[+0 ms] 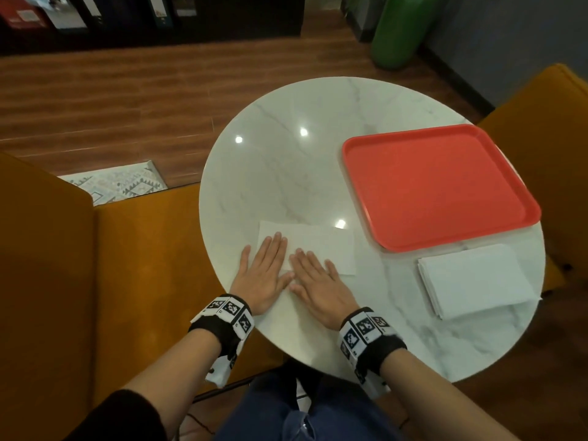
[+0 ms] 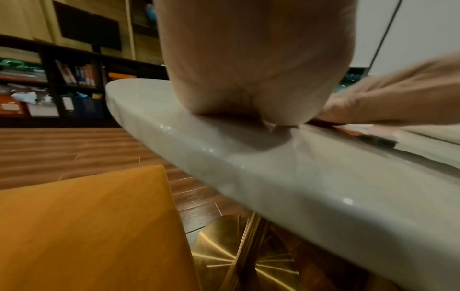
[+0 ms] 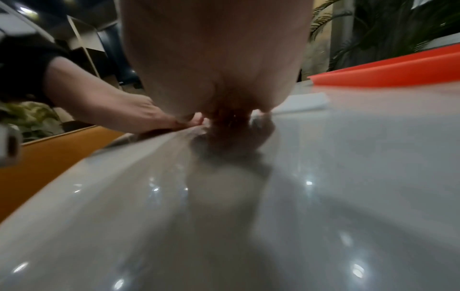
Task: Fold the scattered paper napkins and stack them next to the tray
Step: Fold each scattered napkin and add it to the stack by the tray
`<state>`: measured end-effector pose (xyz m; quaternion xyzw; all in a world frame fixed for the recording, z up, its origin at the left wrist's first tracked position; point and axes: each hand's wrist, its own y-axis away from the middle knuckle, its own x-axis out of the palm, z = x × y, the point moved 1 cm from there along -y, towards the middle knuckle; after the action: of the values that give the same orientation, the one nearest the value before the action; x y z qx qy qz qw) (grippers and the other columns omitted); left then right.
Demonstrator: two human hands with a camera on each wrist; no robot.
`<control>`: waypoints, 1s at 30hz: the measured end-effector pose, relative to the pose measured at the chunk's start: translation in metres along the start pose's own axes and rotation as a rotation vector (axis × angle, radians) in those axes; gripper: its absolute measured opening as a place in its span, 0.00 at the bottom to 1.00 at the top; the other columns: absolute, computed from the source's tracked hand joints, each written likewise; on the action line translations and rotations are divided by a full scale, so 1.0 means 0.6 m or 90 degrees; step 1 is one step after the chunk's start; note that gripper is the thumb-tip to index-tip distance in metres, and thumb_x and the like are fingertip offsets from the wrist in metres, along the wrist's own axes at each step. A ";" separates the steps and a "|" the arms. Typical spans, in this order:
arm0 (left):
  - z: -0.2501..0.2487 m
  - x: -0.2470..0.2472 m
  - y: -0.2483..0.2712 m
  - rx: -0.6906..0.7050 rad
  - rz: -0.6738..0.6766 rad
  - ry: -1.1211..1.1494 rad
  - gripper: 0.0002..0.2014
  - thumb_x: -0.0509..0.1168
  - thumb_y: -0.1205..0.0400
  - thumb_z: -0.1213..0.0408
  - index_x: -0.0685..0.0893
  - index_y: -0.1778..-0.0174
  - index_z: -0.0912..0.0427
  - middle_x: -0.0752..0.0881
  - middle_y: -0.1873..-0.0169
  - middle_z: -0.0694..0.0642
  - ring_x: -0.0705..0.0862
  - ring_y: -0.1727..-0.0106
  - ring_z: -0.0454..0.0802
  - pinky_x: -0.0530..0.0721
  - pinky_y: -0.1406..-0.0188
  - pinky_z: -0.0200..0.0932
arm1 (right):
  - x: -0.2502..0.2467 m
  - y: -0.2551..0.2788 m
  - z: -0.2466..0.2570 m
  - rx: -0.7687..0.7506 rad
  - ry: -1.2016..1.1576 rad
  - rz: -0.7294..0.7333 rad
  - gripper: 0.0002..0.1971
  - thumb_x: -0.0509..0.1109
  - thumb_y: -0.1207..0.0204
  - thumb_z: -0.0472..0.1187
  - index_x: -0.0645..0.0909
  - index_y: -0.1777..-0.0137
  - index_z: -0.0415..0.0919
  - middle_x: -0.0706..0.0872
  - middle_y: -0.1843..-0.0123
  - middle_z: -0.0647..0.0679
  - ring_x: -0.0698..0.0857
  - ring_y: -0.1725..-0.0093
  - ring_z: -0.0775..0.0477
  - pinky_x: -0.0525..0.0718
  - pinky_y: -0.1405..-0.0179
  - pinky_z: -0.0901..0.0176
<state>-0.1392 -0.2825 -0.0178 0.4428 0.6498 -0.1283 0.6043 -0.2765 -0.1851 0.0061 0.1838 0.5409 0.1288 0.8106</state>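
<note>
A white paper napkin [image 1: 321, 246] lies flat on the round marble table [image 1: 286, 173], near its front edge. My left hand [image 1: 264, 272] presses on the napkin's left part with straight fingers. My right hand [image 1: 321, 281] lies flat beside it, its fingers on the napkin's near edge. A stack of folded white napkins [image 1: 474, 281] sits in front of the empty red tray [image 1: 439, 186] at the right. The wrist views show only each palm on the table; the right wrist view also catches the tray's rim [image 3: 388, 72] and a napkin edge [image 3: 303, 102].
Orange seats [image 1: 133, 265] surround the table at the left and at the far right [image 1: 547, 100]. A green cylinder [image 1: 401, 30] stands on the wooden floor behind. A patterned rug [image 1: 117, 183] lies at the left. The table's brass base [image 2: 248, 256] shows underneath.
</note>
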 end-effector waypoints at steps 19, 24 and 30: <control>-0.015 -0.016 0.003 -0.010 -0.032 0.017 0.43 0.33 0.26 0.29 0.38 0.17 0.46 0.40 0.15 0.50 0.41 0.15 0.50 0.43 0.23 0.69 | -0.009 0.058 -0.093 0.116 0.076 -0.294 0.13 0.57 0.28 0.45 0.84 0.58 0.47 0.89 0.55 0.53 0.88 0.53 0.47 0.67 0.43 0.51; -0.043 -0.054 0.008 0.080 -0.154 0.013 0.27 0.55 0.16 0.47 0.60 0.20 0.44 0.72 0.24 0.51 0.71 0.23 0.50 0.51 0.25 0.70 | -0.059 0.074 -0.070 0.078 -0.097 -0.380 0.16 0.53 0.27 0.51 0.82 0.55 0.47 0.86 0.54 0.56 0.83 0.49 0.52 0.63 0.38 0.54; -0.076 -0.146 0.006 0.139 -0.199 0.317 0.11 0.61 0.15 0.58 0.86 0.41 0.47 0.90 0.50 0.44 0.87 0.50 0.43 0.81 0.46 0.42 | -0.134 0.112 -0.069 0.086 -0.387 -0.399 0.11 0.70 0.27 0.45 0.80 0.45 0.50 0.87 0.53 0.52 0.79 0.56 0.63 0.74 0.46 0.61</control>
<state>-0.1779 -0.2855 0.0732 0.4177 0.8205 -0.1761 0.3482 -0.3461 -0.1509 0.0876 0.0931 0.3147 -0.2185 0.9190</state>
